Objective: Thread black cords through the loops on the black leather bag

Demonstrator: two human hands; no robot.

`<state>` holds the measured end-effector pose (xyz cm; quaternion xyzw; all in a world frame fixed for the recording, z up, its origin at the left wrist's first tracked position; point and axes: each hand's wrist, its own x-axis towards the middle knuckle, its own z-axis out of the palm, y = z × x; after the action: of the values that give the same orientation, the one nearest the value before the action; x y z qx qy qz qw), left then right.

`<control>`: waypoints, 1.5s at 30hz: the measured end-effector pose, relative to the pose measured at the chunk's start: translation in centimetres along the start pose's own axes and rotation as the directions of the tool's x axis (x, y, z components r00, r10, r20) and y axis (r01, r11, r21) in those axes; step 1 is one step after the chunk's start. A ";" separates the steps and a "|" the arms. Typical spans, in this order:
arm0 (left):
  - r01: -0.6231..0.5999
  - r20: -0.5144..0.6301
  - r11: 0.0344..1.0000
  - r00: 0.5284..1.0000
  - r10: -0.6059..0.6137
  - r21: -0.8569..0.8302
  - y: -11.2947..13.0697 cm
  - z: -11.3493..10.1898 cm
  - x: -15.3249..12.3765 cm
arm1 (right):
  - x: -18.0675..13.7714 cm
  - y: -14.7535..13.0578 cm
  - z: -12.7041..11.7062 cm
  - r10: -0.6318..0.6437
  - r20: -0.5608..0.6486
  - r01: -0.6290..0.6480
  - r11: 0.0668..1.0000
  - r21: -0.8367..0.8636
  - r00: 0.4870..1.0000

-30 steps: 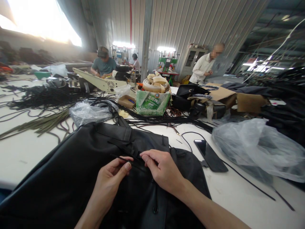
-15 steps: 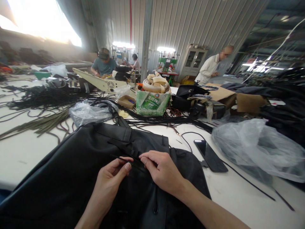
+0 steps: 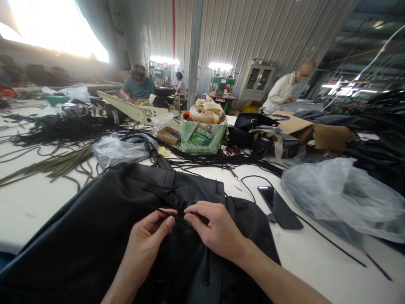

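A large black bag (image 3: 95,219) lies on the white table in front of me, with a strap and flap on its upper part. Above it, my left hand (image 3: 152,236) pinches a thin black cord (image 3: 155,208) between thumb and fingertips; one end sticks out to the left. My right hand (image 3: 215,226) is closed in a pinch just to the right, its fingertips near the same cord. Against the black bag, the part between the two hands is hard to make out. Lower down, a cord runs to a round eyelet (image 3: 206,279) on the bag.
Right of the bag lie a phone (image 3: 280,207), a loose black cord and a clear plastic bag (image 3: 344,198). Behind it are bundled cords (image 3: 209,160), a green box (image 3: 202,137) of rolled strips and another plastic bag (image 3: 117,150). Several people work farther back.
My right hand has shifted slightly left, bringing its fingertips closer to my left hand. The left hand keeps its pinch on the cord, and the bag lies as before.
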<state>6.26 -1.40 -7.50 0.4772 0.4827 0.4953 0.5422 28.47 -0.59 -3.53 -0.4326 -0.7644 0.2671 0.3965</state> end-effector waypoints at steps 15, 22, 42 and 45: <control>-0.008 0.004 1.000 1.000 0.008 0.007 -0.3 -0.3 -0.1 | 0.0 -0.2 -0.1 -0.029 0.024 0.029 1.000 -0.001 0.999; -0.017 -0.004 1.000 1.000 0.017 0.021 -0.6 -0.4 0.1 | 0.0 -0.2 0.0 -0.036 0.031 0.035 0.999 0.008 0.999; -0.036 -0.020 0.999 0.999 0.036 0.018 -0.8 -0.4 0.2 | -0.2 0.0 0.0 -0.057 0.099 0.057 0.998 0.002 0.993; -0.040 -0.028 0.999 0.999 0.041 0.016 -0.8 -0.3 0.2 | -0.2 0.0 0.0 -0.066 0.104 0.067 0.998 -0.009 0.992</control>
<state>6.01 -1.24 -8.34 0.4840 0.4843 0.5091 0.5215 28.52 -0.75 -3.65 -0.3948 -0.7996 0.2711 0.3623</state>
